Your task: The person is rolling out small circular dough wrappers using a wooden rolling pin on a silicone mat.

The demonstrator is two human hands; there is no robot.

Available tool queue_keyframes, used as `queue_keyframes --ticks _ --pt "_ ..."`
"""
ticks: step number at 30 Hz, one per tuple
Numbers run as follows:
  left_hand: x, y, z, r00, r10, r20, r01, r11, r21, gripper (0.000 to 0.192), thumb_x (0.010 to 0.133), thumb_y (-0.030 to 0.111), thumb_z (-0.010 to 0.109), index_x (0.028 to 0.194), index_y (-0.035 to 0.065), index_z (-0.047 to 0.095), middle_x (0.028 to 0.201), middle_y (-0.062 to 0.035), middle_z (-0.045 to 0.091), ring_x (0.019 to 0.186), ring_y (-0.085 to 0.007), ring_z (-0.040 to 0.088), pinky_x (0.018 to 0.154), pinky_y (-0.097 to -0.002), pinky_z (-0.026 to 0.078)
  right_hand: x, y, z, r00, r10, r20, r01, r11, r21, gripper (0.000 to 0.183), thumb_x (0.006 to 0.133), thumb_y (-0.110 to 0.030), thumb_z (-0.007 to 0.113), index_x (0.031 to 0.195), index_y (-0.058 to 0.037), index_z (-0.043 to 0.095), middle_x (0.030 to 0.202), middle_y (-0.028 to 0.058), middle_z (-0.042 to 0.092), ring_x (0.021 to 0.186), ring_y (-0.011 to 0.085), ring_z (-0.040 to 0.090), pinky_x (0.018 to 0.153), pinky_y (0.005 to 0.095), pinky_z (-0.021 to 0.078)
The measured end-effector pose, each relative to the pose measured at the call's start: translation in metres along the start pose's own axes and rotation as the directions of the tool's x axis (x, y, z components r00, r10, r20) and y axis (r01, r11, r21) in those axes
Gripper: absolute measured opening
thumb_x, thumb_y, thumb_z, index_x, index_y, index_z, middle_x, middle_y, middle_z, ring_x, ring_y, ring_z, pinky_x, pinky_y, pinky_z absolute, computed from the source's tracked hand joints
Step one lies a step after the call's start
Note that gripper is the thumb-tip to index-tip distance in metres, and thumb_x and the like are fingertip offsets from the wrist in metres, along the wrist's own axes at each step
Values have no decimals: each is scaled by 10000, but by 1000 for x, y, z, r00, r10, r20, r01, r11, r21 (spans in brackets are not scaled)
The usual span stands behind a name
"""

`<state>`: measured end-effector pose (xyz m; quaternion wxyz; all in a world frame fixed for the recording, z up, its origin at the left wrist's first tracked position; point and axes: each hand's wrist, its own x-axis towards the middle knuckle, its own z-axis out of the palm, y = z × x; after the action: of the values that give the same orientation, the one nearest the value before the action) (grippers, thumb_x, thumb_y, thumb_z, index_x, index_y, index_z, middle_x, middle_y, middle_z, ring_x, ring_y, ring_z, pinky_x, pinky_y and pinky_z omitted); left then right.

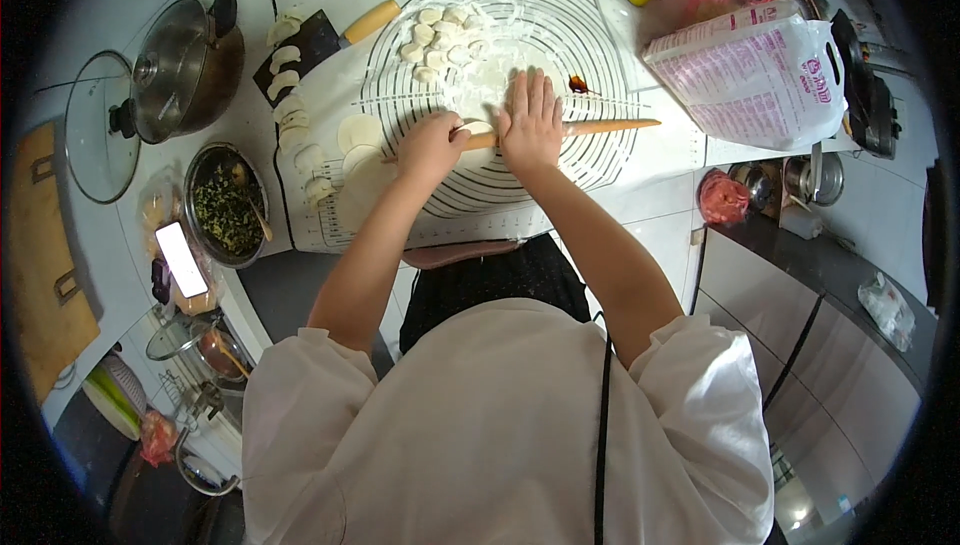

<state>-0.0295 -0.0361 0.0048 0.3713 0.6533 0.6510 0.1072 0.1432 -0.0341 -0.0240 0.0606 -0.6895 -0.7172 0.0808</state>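
Note:
A wooden rolling pin (pixel 611 127) lies across the silicone pastry mat (pixel 600 162), its tapered end pointing right. My right hand (pixel 534 124) rests flat on the pin, palm down with fingers stretched forward. A small dough disc (pixel 478 127) shows between my hands, partly under the pin. My left hand (pixel 431 147) pinches its left edge, finger and thumb curled, and covers the pin's left part. Rolled dough wrappers (pixel 360 132) overlap left of my left hand. Several floured dough pieces (pixel 439 40) sit in a group beyond my hands.
Folded dumplings (pixel 289 109) line the mat's left side, some over a dark scraper blade with a wooden handle (pixel 373 21). A bowl of chopped green filling (pixel 225 203), a phone (pixel 181 260) and a lidded pot (pixel 176 68) stand left. A printed flour bag (pixel 750 79) stands right.

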Motion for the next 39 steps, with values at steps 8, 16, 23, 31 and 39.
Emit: queue_keyframes --ticks 8,16,23,31,39 --pt "-21 -6 6 998 -17 53 18 1000 -15 253 886 219 672 1052 28 659 1022 -148 678 925 -319 649 823 -412 501 -76 20 -24 985 -147 92 142 988 59 608 995 -340 497 1520 -87 326 1577 210 276 1451 357 287 1181 496 237" --pt "-41 -10 -2 982 -160 104 165 985 -42 280 905 217 645 1139 64 635 984 -177 691 945 -373 648 825 -455 504 -70 13 -11 914 -390 -110 405 881 246 292 879 -91 601 1165 -43 568 1356 125 520 1275 335 486 1052 458 402" --pt "-82 -58 -34 950 -311 -38 305 945 -115 287 897 210 654 1155 90 623 1052 -155 689 978 -358 652 835 -452 505 -69 -55 2 865 -502 4 481 831 277 321 876 -94 598 1194 -70 566 1384 115 504 1309 308 456 1061 444 366" --pt "-101 -85 -53 891 -334 -308 287 939 -187 360 873 187 687 1210 94 602 1102 -142 653 989 -342 639 850 -432 505 -69 -95 16 838 -544 44 513 811 281 401 857 -94 648 1244 -78 543 1435 103 470 1342 305 421 1088 452 331" --pt "-46 -39 -26 959 -96 -267 86 995 -49 276 868 160 650 1138 104 640 1115 -107 618 1020 -335 612 853 -431 507 -58 -72 2 872 -490 7 460 823 333 295 871 -68 553 1165 -53 568 1372 142 509 1295 335 454 1076 466 350"
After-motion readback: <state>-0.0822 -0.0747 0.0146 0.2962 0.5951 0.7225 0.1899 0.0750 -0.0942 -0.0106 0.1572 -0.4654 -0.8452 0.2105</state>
